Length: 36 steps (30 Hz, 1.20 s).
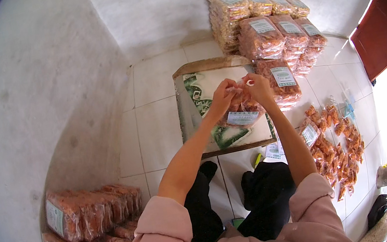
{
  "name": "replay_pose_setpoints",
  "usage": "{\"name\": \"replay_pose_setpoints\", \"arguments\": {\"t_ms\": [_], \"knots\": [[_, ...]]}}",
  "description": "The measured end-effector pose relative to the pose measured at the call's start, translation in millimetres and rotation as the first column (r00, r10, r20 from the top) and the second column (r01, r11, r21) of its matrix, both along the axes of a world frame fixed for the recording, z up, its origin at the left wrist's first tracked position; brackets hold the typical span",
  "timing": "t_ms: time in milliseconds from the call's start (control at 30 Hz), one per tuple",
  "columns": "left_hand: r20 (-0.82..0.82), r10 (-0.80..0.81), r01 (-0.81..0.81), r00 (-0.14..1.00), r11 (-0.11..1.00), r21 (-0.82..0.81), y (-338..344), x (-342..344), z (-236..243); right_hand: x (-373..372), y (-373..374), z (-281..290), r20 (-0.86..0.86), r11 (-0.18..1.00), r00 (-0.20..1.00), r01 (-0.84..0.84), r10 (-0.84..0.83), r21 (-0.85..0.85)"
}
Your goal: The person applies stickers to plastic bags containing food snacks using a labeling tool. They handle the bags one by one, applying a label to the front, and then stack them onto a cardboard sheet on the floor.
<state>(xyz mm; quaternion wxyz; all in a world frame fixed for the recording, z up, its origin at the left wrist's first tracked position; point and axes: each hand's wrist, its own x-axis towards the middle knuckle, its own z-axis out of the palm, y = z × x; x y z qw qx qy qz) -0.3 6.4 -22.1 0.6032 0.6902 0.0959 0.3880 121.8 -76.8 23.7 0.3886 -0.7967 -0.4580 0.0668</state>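
Note:
A clear plastic bag (245, 107) of reddish-brown snack pieces, with a pale label low on its front, rests on a low wooden-edged table (194, 136). Both hands pinch the gathered plastic at its upper end. My left hand (223, 97) grips the left side of the bag's mouth, its fingers bent inward. On the right side, my right hand (260, 90) closes on the plastic, close beside the left. A small white ring-shaped thing (249, 83) shows at the right fingers; I cannot make out what it is.
Stacked labelled snack packs (265, 35) stand beyond the table to the right. Loose small bags (340, 149) lie on the tiled floor at the right. More reddish packs (87, 212) are piled at the lower left. Labels (274, 151) and a yellow tool (258, 159) lie near my feet.

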Motion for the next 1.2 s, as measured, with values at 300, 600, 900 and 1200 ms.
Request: {"name": "replay_pose_setpoints", "arguments": {"t_ms": [300,600,900,1200], "knots": [[0.038,-0.142,0.146,0.989,0.978,-0.146,2.9,-4.5,-5.7,6.0,0.1,6.0,0.057,0.989,0.992,-0.116,0.112,0.087],[-0.223,0.185,-0.189,0.957,0.982,0.003,-2.1,2.3,-0.9,13.8,-0.2,7.0,0.0,0.983,0.988,-0.155,0.155,0.096],[-0.185,0.317,-0.271,0.93,0.934,0.235,-5.6,0.7,18.6,32.9,-13.0,1.5,0.2,0.95,0.957,-0.247,0.209,0.191],[-0.062,0.35,-0.307,0.935,0.884,0.352,-1.5,1.2,15.6,21.0,-14.5,-19.5,-0.178,0.95,0.951,-0.21,0.254,0.233]]}}
